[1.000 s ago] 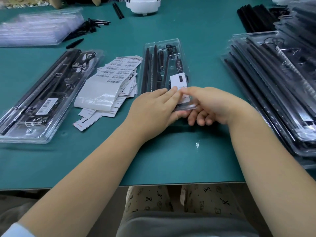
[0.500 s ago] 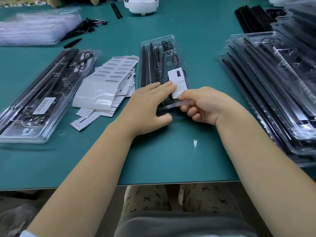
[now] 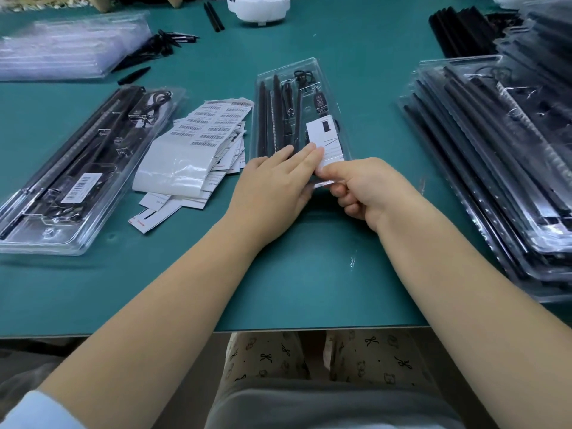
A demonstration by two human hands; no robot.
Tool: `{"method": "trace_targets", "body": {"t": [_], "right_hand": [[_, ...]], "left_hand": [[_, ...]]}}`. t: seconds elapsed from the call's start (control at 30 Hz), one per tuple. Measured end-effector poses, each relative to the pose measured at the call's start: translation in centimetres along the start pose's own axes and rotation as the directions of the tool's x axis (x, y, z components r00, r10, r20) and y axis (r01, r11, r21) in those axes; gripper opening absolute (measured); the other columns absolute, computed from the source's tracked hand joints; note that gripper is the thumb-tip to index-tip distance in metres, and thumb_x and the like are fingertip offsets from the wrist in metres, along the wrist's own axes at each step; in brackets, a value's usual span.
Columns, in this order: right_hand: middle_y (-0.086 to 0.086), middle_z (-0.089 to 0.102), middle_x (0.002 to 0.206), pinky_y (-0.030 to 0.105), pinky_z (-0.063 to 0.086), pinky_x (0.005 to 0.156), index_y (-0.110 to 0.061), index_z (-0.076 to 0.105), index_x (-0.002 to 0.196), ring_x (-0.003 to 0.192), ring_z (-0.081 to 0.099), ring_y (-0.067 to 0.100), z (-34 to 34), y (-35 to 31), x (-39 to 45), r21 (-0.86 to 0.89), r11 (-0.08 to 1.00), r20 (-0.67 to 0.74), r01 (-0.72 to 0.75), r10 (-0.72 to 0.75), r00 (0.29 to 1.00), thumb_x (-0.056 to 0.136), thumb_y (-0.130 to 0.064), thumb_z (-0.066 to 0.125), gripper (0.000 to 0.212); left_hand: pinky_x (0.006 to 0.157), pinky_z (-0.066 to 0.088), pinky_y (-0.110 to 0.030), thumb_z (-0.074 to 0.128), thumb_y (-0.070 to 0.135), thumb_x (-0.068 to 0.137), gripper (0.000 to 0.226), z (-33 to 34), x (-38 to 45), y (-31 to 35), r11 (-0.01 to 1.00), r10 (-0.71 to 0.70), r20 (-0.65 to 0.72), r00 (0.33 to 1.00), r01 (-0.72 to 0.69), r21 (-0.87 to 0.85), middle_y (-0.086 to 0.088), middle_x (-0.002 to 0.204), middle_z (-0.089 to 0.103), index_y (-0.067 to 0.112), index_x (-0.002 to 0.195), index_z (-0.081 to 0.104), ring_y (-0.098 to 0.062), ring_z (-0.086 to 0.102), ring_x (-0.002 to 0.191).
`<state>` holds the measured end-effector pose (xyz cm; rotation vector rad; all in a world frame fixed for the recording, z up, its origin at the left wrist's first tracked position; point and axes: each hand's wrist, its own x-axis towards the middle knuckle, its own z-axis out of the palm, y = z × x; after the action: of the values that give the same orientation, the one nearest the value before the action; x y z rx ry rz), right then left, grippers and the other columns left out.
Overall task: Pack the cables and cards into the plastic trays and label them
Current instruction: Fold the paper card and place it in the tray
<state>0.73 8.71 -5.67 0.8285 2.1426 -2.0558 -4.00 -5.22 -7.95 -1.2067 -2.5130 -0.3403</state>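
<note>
Tucking a card into a tray

Left hand (image 3: 272, 184) flat on clear plastic tray (image 3: 286, 69) mid-counter, holding it steady; right hand (image 3: 365, 187) pinching white paper card (image 3: 325, 140), to slide it inside.

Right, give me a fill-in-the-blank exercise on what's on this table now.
1. The left hand lies with straight fingers on the middle tray, while the right hand pinches its near ____.
2. The white card lies inside the ____ tray.
3. The sheets of barcode labels lie to the ____ of that tray.
4. The table mat is ____ in colour.

Missing words: edge; middle; left; green
</note>
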Motion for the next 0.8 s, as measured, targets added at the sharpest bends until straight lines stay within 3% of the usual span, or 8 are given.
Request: {"method": "trace_targets", "body": {"t": [0.23, 0.4, 0.57, 0.73, 0.8], "right_hand": [[-0.007, 0.036, 0.038, 0.016, 0.018, 0.031, -0.016, 0.055, 0.074, 0.030, 0.021, 0.006, -0.3, 0.2, -0.2, 0.134, 0.990, -0.042, 0.040, -0.035, 0.999, 0.082, -0.020, 0.067, 0.015], [-0.005, 0.043, 0.043, 0.014, 0.019, 0.032, -0.016, 0.054, 0.073, 0.033, 0.025, 0.006, -0.7, 0.1, -0.3, 0.121, 0.992, 0.037, 0.030, -0.035, 0.999, 0.086, -0.020, 0.057, 0.013], [-0.001, 0.051, 0.046, 0.014, 0.025, 0.034, -0.019, 0.053, 0.072, 0.033, 0.033, 0.009, -0.8, -0.2, -0.4, 0.079, 0.997, 0.051, -0.004, 0.000, 0.999, 0.087, -0.025, 0.051, 0.016], [-0.007, 0.049, 0.042, 0.012, 0.023, 0.035, -0.018, 0.054, 0.069, 0.032, 0.030, 0.006, -0.2, 0.2, -0.3, 0.035, 0.999, -0.036, 0.040, -0.039, 0.999, 0.084, -0.023, 0.059, 0.017], [-0.008, 0.043, 0.042, 0.012, 0.019, 0.035, -0.019, 0.050, 0.063, 0.032, 0.025, 0.006, 0.2, 0.3, -0.2, 0.079, 0.994, -0.094, 0.071, -0.064, 0.994, 0.082, -0.025, 0.061, 0.023]], "left_hand": [[0.081, 0.051, -0.050, 0.063, 0.012, 0.081, 0.047, -0.1, 0.2, 0.2, 0.997, 0.047, -0.120, 0.992, -0.053, -0.048, -0.015, 0.127, 0.061, 0.002, 0.126, 0.059, -0.033, 0.061, 0.108], [0.080, 0.047, -0.044, 0.055, 0.015, 0.089, 0.044, 0.0, -0.2, 0.3, 0.998, 0.069, -0.134, 0.989, -0.069, 0.005, -0.005, 0.132, 0.058, 0.016, 0.132, 0.056, -0.029, 0.059, 0.111], [0.081, 0.041, -0.044, 0.056, 0.023, 0.093, 0.044, 0.3, -0.3, 0.0, 0.999, 0.032, -0.112, 0.993, -0.033, -0.003, -0.004, 0.137, 0.055, 0.012, 0.135, 0.053, -0.030, 0.057, 0.115], [0.086, 0.036, -0.043, 0.049, 0.024, 0.097, 0.044, 0.6, -0.1, 0.3, 1.000, 0.001, -0.080, 0.997, 0.000, 0.014, -0.003, 0.144, 0.047, 0.010, 0.139, 0.046, -0.027, 0.051, 0.123], [0.081, 0.038, -0.042, 0.048, 0.017, 0.096, 0.041, 0.6, 0.1, 0.7, 1.000, -0.019, -0.106, 0.994, 0.019, -0.001, -0.005, 0.140, 0.051, 0.006, 0.136, 0.050, -0.028, 0.054, 0.120]]}}
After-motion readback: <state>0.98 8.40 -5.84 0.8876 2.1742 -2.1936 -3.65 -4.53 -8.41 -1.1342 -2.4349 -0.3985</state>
